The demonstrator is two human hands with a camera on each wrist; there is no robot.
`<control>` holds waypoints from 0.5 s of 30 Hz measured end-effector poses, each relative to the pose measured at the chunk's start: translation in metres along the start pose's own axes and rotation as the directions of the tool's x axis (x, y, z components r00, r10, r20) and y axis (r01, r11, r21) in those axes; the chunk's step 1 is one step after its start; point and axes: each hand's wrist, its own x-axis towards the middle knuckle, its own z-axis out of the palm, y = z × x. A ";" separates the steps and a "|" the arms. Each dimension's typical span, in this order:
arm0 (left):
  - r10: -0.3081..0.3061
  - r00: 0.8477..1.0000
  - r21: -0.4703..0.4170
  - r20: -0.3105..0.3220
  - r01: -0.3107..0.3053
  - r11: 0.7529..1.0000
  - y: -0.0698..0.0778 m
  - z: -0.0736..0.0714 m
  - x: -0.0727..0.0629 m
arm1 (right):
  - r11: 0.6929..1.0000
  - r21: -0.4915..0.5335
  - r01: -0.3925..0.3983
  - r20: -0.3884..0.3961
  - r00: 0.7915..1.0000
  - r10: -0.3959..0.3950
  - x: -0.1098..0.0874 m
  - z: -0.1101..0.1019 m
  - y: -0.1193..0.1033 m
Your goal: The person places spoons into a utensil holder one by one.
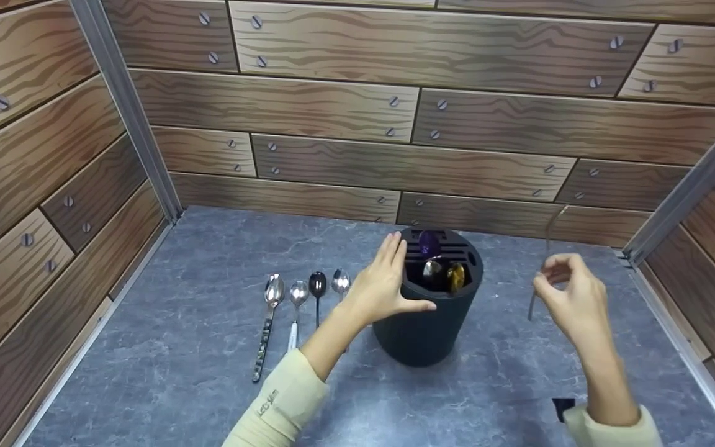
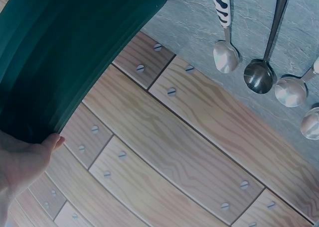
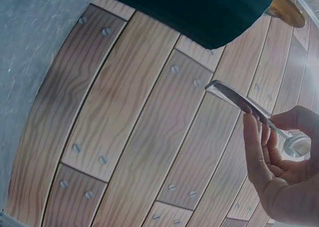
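Note:
A dark green utensil holder (image 1: 419,332) with a slotted black top stands upright on the table. My left hand (image 1: 376,288) rests against its left side at the rim, fingers straight, thumb stretched across the front. In the holder's opening show the bowls of a purple spoon (image 1: 429,244), a silver spoon (image 1: 432,268) and a gold spoon (image 1: 455,277). To the right of the holder, my right hand (image 1: 575,295) pinches a silver spoon (image 3: 234,98) between thumb and fingers, raised above the table. Its shiny bowl shows beside the palm in the right wrist view.
Several spoons lie in a row left of the holder, among them one with a dark patterned handle (image 1: 262,347), a black spoon (image 2: 259,76) and one with a black-and-white handle (image 2: 221,5). Wood-patterned walls (image 1: 326,112) enclose the grey table (image 1: 165,347) at the back and sides.

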 end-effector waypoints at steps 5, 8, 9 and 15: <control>0.000 1.000 -0.007 -0.004 0.000 1.000 0.000 0.001 0.000 | 0.995 0.060 0.082 -0.010 0.997 -0.082 0.004 0.002 -0.011; 0.002 1.000 -0.006 -0.010 -0.002 1.000 0.000 0.001 0.000 | 0.989 0.085 0.120 -0.015 0.993 -0.119 0.008 0.004 -0.020; 0.001 1.000 -0.005 -0.010 -0.001 1.000 0.000 0.001 0.000 | 0.987 0.098 0.131 -0.013 0.991 -0.130 0.009 0.005 -0.023; -0.002 1.000 -0.002 -0.008 0.002 1.000 0.000 0.001 0.000 | 0.960 0.213 0.183 -0.014 0.983 -0.184 0.015 0.013 -0.037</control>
